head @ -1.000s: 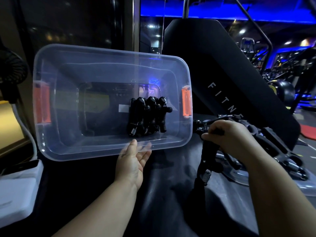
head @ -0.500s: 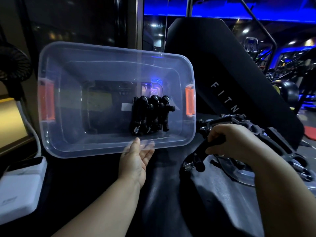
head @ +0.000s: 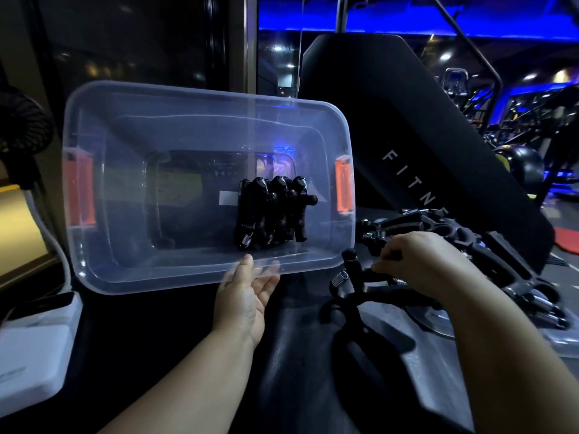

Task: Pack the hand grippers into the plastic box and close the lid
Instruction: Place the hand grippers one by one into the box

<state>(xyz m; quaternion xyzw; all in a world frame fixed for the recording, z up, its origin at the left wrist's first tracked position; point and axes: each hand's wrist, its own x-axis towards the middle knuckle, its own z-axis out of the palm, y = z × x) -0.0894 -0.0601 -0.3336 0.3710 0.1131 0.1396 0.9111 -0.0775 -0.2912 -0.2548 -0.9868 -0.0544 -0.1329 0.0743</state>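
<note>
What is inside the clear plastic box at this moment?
A tight row of black hand grippers stands on the floor of the plastic box, near its right end. They overlap, so their count is unclear. The left hand holds the near rim, fingers inside.

Only one cam here, head-worn wide-angle, aimed fwd & down from close above the forearms: plastic box (head: 188,130) fills left-centre, left hand (head: 244,299) at its lower rim, right hand (head: 416,261) on a hand gripper (head: 355,277) lower right, gym machines (head: 520,164) far behind.
</note>
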